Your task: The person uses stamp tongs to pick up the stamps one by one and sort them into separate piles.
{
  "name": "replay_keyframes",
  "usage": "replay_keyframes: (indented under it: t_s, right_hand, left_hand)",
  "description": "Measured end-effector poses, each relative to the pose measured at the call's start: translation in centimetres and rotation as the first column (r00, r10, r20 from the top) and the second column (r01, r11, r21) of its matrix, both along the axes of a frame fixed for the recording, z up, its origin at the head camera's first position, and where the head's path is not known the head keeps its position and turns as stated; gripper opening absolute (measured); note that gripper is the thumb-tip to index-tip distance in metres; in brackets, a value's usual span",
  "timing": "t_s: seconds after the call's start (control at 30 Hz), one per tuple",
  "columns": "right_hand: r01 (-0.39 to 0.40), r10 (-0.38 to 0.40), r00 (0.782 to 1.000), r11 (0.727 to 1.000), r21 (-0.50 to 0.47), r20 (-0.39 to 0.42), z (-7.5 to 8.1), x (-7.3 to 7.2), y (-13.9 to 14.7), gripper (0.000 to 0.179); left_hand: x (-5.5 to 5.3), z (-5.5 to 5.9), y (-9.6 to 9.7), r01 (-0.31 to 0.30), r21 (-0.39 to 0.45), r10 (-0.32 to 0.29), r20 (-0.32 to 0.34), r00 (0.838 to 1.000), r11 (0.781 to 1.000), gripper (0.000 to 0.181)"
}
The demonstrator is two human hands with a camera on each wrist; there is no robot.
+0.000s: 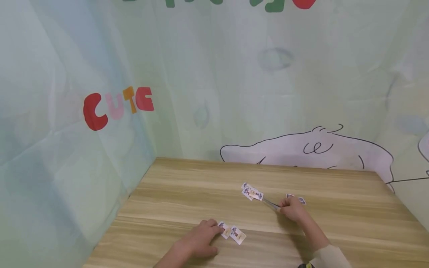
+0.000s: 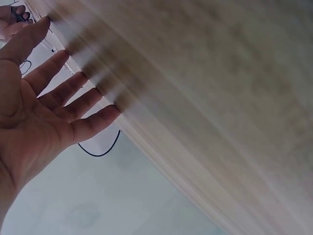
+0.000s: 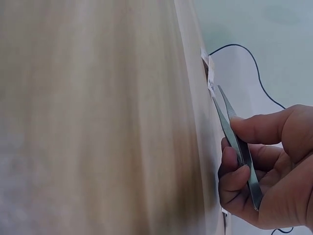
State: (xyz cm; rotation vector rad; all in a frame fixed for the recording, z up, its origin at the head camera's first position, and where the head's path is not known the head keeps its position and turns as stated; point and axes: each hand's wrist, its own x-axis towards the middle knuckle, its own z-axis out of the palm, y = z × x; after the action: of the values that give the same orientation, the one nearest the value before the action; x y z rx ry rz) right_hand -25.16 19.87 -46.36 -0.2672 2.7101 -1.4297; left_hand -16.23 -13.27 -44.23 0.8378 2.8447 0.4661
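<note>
My right hand (image 1: 293,209) grips metal tweezers (image 3: 229,122) between thumb and fingers. Their two tips stand apart in the right wrist view, right at the edge of a few small overlapping printed cards (image 1: 257,195) farther back on the table. Near the front, my left hand (image 1: 201,240) rests with spread fingers on the wood. Its fingertips reach the edge of a small printed card (image 1: 224,230), and a second card (image 1: 238,235) lies just right of that one. In the left wrist view, the fingers (image 2: 93,125) are extended, tips against the tabletop.
Two more small cards, one of them a white-edged card (image 1: 302,201), lie just beyond my right hand, partly hidden by it. The wood-grain table (image 1: 174,186) ends at a printed cloth backdrop (image 1: 201,74), which also hangs along the left side.
</note>
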Motion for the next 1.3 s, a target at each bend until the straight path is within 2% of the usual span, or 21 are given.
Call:
replay_keyframes:
  t_s: [0.17,0.33,0.7,1.03,1.3]
  right_hand:
    - [0.071,-0.072,0.996,0.997,0.013,0.045,0.5,0.7,-0.2,0.010]
    - [0.082,-0.084,0.996,0.996,0.035,0.034,0.7,1.2,0.0,0.012]
    - [0.083,-0.081,0.995,0.996,-0.032,0.065,1.6,3.0,-0.4,0.015]
    - [0.038,-0.031,0.997,0.996,-0.087,0.074,2.0,4.3,-1.1,0.013]
    - [0.032,-0.025,0.997,0.995,-0.091,0.075,1.7,4.7,-1.9,0.014]
  left_hand:
    - [0.1,0.1,0.0,-0.004,-0.004,0.004,-0.012,1.000,1.000,0.050]
    - [0.0,0.3,0.0,-0.010,-0.007,0.010,-0.011,1.000,1.000,0.052]
    - [0.0,0.1,0.0,-0.006,-0.010,0.006,0.002,1.000,1.000,0.057]
    - [0.2,-0.1,-0.1,0.001,-0.004,-0.001,-0.011,1.000,1.000,0.056]
    - [0.2,0.1,0.0,-0.001,-0.008,0.001,-0.010,1.000,1.000,0.056]
